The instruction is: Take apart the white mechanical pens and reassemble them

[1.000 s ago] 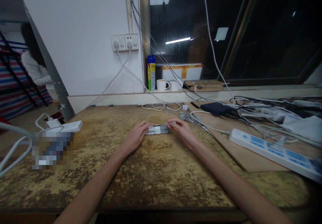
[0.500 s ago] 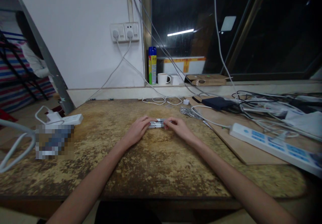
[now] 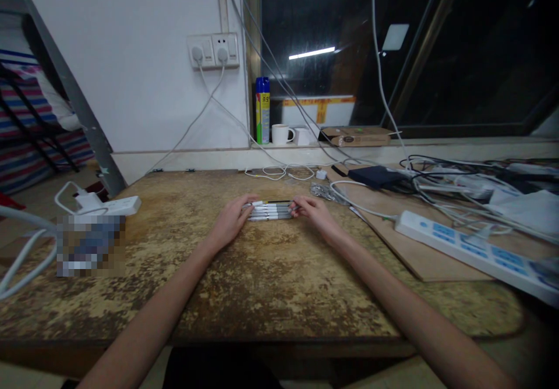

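Tabletop, wood, surface worn and blotched, is seen across most of the lower view. Dark sliding window is set in the wall behind it; a lit tube is reflected in the glass. Flat brown board is laid on the right part of the tabletop, partly covered by tangled cables. Long white power strip with blue socket faces is rested at a slant over the board. Left hand is placed palm-down at mid-table, fingers curled, thumb and fingertips brought to the left ends of the pens. Right hand is held opposite, fingers bent in toward the thumb at the right ends. Whether any pen is pinched or only touched by either hand cannot be told. Cardboard box, aerosol can with blue cap and white mug are lined up on the windowsill. White-and-grey pens, at least four, are laid side by side, lengthwise between the two hands, on the tabletop. White plug adapter is seen farther back, near crumpled clear plastic.
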